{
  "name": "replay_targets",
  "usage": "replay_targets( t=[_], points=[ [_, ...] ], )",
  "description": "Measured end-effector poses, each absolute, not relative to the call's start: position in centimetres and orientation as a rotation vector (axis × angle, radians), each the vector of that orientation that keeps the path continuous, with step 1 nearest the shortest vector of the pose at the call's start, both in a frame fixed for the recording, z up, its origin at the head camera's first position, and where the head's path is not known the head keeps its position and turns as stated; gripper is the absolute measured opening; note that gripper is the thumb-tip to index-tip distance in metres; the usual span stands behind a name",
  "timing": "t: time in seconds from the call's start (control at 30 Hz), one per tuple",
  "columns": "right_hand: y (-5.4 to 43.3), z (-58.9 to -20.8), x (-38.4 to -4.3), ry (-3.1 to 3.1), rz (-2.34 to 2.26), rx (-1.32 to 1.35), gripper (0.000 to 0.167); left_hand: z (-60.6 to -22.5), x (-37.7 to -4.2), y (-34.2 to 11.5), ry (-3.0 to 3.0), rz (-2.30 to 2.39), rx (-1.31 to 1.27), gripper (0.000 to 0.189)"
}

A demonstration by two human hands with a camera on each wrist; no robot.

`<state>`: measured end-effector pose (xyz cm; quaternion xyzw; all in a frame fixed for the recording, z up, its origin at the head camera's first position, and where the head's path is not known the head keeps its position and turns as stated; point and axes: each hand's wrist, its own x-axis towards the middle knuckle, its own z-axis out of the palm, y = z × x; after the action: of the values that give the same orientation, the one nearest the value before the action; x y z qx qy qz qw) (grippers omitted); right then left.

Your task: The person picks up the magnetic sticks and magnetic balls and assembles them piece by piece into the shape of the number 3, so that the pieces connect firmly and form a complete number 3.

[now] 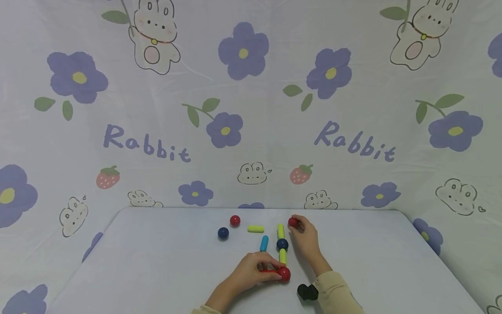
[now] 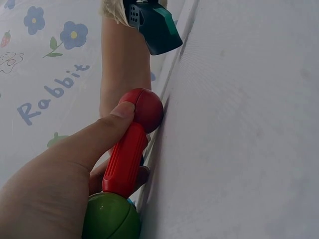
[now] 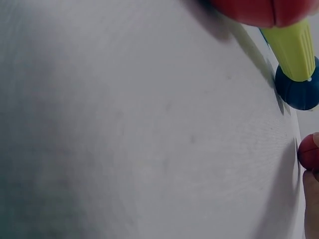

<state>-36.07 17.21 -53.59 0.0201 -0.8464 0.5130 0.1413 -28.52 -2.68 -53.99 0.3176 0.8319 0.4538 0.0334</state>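
My left hand pinches a red ball, thumb on its side. A ridged red rod joins that ball to a green ball, which the hand hides in the head view. From the held ball a yellow rod runs away to a dark blue ball; another yellow rod continues beyond it. My right hand holds a second red ball in its fingertips, just right of that far rod's end. Left of this line a light blue rod extends past the left hand.
A loose yellow rod, a red ball and a dark blue ball lie at the back left of the white table. A black wrist device sits by the right sleeve. Patterned cloth rises behind the table.
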Motion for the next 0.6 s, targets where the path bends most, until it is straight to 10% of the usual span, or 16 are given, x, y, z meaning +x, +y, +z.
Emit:
replay_targets(
  t=[0.6],
  points=[
    [17.53, -53.84, -36.33, -2.326, 1.562, 0.001, 0.033, -53.3, -28.64, -2.33, 2.546, 1.378, 0.884, 0.042]
  ],
)
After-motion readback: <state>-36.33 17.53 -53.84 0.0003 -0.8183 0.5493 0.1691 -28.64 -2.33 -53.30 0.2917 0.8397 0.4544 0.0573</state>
